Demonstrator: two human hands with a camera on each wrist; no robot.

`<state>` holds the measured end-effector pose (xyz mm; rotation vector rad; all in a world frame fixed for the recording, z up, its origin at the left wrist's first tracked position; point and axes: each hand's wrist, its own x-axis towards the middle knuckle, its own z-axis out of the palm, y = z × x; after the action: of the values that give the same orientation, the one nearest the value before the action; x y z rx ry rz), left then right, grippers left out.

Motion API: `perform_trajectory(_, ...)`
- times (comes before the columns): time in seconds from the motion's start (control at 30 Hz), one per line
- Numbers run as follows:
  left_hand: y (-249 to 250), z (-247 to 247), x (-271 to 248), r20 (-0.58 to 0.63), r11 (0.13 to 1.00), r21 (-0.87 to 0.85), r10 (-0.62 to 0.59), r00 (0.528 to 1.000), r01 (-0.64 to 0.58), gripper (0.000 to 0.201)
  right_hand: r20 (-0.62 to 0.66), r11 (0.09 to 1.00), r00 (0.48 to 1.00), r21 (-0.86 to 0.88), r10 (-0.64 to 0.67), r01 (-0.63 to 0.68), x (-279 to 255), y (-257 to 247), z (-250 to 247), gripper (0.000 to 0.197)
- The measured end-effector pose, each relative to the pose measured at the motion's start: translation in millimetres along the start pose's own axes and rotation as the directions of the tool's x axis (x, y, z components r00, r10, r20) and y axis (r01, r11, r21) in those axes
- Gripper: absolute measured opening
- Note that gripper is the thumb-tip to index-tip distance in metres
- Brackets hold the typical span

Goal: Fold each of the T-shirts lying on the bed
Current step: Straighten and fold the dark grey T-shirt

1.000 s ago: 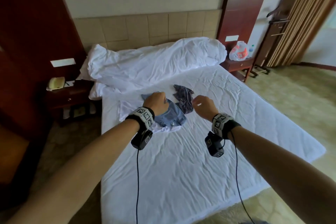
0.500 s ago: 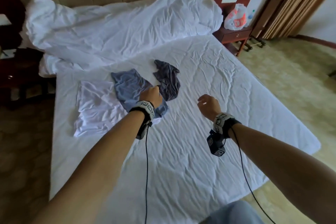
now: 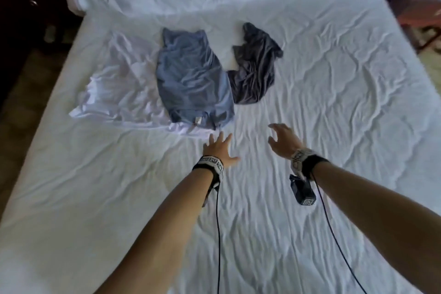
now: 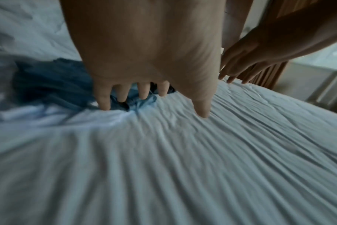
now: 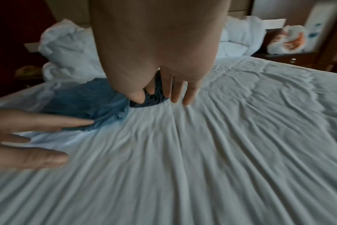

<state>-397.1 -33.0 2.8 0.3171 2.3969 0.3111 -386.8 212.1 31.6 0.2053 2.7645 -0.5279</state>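
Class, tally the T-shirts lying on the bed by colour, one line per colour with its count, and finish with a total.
White crumpled cotton T-shirt: 1
Light blue crumpled cotton T-shirt: 1
Dark grey crumpled cotton T-shirt: 1
Total: 3

Three crumpled T-shirts on the bed (image 3: 310, 102): a white T-shirt (image 3: 119, 88), a blue T-shirt (image 3: 193, 79) overlapping it, and a dark grey T-shirt (image 3: 255, 67) touching the blue one. Left hand (image 3: 218, 150) and right hand (image 3: 284, 139), fingers spread, empty, near the blue shirt's edge.
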Motion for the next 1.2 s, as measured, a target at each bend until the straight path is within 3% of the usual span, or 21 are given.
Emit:
perform_trajectory(0.1, 12, 35, 27, 0.068, 1.000, -0.004, -0.017, 0.998, 0.018, 0.110, 0.052, 0.989, 0.994, -0.105, -0.096, 0.101, 43, 20, 21, 0.055)
perform_trajectory(0.23, 15, 73, 41, 0.006, 0.994, 0.096, -0.062, 0.998, 0.061, 0.126, 0.092, 0.955, 0.979, -0.220, -0.184, 0.200, 91, 26, 41, 0.059)
perform_trajectory(0.37, 14, 52, 49, 0.087, 0.989, 0.148, -0.029, 0.996, 0.016, 0.126, 0.112, 0.917, 0.962, -0.292, -0.248, 0.270, 133, 18, 49, 0.065)
perform_trajectory(0.63, 32, 36, 71, 0.203, 0.928, 0.372, -0.101, 0.974, 0.019, 0.131, 0.158, 0.879, 0.961, -0.390, -0.228, 0.273, 184, 6, 60, 0.071)
perform_trajectory(0.77, 23, 43, 75, 0.214, 0.937, 0.348, -0.108, 0.971, 0.027, 0.130, 0.128, 0.923, 0.965, -0.289, -0.227, 0.255, 193, 2, 61, 0.059)
perform_trajectory(0.93, 16, 53, 71, 0.158, 0.943, 0.331, -0.083, 0.984, 0.027, 0.129, -0.120, 0.967, 0.962, 0.030, -0.247, 0.252, 179, 10, 63, 0.034)
perform_trajectory(1.03, 17, 61, 64, 0.102, 0.941, 0.333, -0.098, 0.990, 0.058, 0.128, -0.282, 0.957, 0.948, 0.200, -0.148, 0.209, 154, 23, 63, 0.021)
perform_trajectory(1.2, 27, 76, 46, 0.019, 0.940, 0.327, -0.110, 0.994, 0.098, 0.125, -0.318, 0.934, 0.947, 0.350, 0.046, 0.072, 79, 44, 76, 0.025)
